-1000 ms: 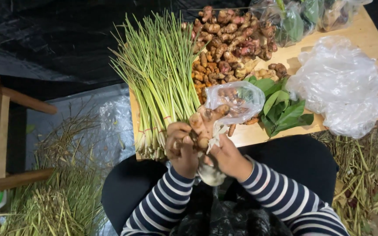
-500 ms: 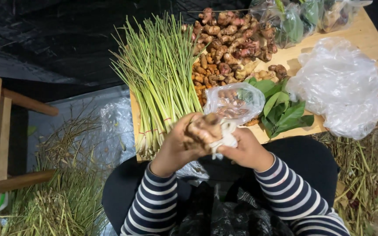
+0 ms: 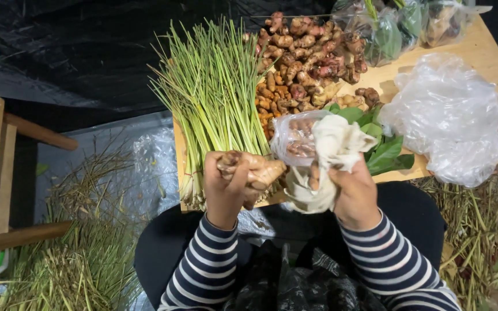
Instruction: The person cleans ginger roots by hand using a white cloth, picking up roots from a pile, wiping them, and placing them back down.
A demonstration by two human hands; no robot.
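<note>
A left hand (image 3: 226,187) in a striped sleeve closes around a knobbly pale-brown ginger root (image 3: 255,170) above the lap, while the right hand (image 3: 354,193) clutches a crumpled white cloth (image 3: 327,155) just beside it. Beyond, on the wooden table (image 3: 479,52), lie green lemongrass stalks (image 3: 217,98), heaped brown and reddish rhizomes (image 3: 301,55) and clear plastic bags (image 3: 451,118).

A knobby, pale tan ginger root (image 3: 253,171) lies crosswise in the closed left hand (image 3: 226,187), its lobed end sticking out toward the right hand (image 3: 353,193). A crumpled off-white cloth (image 3: 324,164) is bunched in the right hand's grip, billowing above the fingers and hanging in folds below, just beside the root's free end.
</note>
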